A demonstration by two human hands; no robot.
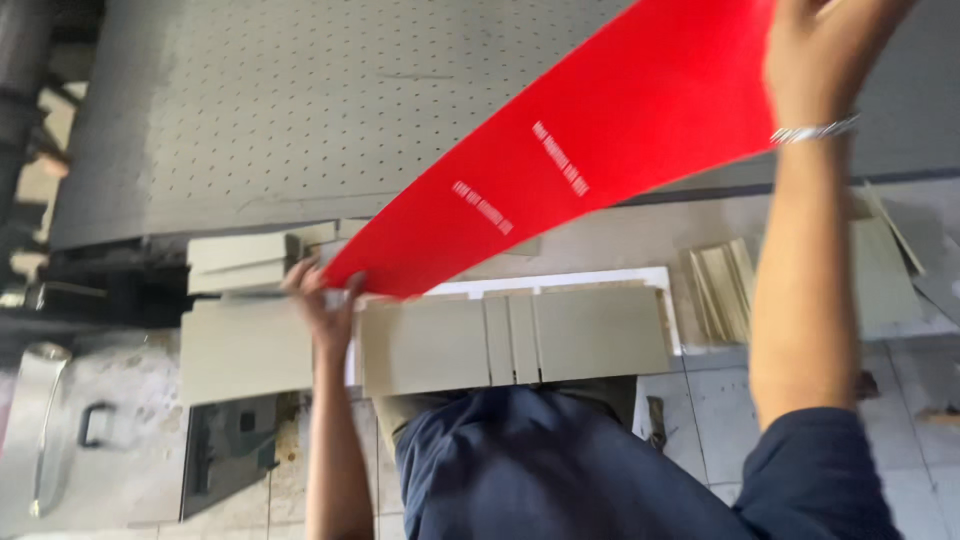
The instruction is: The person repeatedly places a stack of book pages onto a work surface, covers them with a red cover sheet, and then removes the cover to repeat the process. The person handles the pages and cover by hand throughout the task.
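The person holds a long red sheet (590, 150) stretched between both hands, running from about eight o'clock up to two o'clock across the view. The left hand (322, 300) pinches the sheet's lower end, fingers closed on its edge just above the grey-green boards (510, 345). The right hand (825, 50), raised high with a silver bracelet (815, 130) on the wrist, grips the upper end; its fingers look clamped on the sheet, though motion blur hides the fingertips.

Risk, as a judgement: the sheet is thin and taut, so an uneven pull could crease or tear it, and a slack grip at the left end could let it drop onto the boards crooked. Its free edge could also brush the stacked strips (720, 290) at three o'clock and knock them askew.

No true container shows. The boards lie side by side on a white panel (560, 282), with more boards piled at nine o'clock (240, 262); a perforated grey bed (280, 100) fills twelve o'clock
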